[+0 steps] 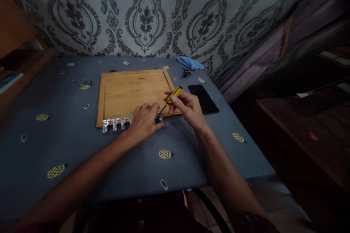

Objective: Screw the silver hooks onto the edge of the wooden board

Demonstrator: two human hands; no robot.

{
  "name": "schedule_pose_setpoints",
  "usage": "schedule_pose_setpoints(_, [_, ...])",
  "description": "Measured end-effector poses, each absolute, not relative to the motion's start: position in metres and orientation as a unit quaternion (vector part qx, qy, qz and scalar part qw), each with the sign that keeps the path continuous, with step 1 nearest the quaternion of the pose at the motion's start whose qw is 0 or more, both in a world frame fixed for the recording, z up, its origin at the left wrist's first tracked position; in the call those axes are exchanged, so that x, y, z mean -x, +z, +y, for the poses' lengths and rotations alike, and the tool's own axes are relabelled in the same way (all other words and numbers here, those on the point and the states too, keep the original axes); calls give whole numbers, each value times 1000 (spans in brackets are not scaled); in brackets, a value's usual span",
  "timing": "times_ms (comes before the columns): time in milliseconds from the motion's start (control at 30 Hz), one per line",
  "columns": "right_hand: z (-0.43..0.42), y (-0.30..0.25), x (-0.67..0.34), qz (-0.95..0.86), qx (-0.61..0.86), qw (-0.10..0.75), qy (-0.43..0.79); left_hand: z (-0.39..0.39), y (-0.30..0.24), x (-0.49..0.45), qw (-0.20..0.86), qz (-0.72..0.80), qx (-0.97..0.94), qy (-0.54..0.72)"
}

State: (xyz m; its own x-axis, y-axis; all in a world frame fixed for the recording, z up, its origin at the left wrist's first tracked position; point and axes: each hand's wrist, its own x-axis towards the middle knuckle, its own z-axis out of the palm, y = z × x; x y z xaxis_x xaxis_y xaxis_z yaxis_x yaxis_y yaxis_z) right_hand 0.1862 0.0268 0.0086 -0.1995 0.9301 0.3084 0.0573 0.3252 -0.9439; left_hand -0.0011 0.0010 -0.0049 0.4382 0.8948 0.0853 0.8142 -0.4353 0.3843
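A wooden cabinet door lies flat, with several metal hinges in a row along its near edge. My left hand rests over that edge, its thumb and forefinger on either side of another hinge. Between the fingers of my right hand is a yellow and black screwdriver, slanting down to the left. Its tip meets the hinge by my left hand, though the screw there is too small to make out. My left hand covers part of the hinge row.
A blue patterned cloth covers the table. To the right lie a black phone, a small dark object and a blue rag. Small metal pieces lie left of the door. A papered wall stands behind.
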Motion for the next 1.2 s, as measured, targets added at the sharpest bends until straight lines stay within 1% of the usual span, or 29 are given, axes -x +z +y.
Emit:
schedule_pose_setpoints(67, [27, 8, -185, -640, 389, 506, 428, 1, -5, 1, 147, 510, -835, 145])
schedule_pose_setpoints(233, [27, 9, -182, -614, 407, 558, 383, 0, -4, 2, 153, 507, -835, 153])
schedule_pose_setpoints(333, [27, 9, -181, -607, 406, 571, 376, 0, -3, 2, 151, 510, -835, 144])
schedule_pose_setpoints(567, [26, 8, -177, -610, 419, 556, 378, 0, -4, 1, 144, 510, -835, 148])
schedule_pose_setpoints(767, [26, 8, -178, -605, 419, 567, 369, 0, -5, 2, 142, 504, -839, 149])
schedule_pose_setpoints(967, [24, 8, -177, -611, 408, 562, 380, 0, -2, 1, 153, 508, -835, 142])
schedule_pose_setpoints(1200, [22, 8, -174, -594, 429, 562, 384, 0, 3, 1, 167, 512, -833, 130])
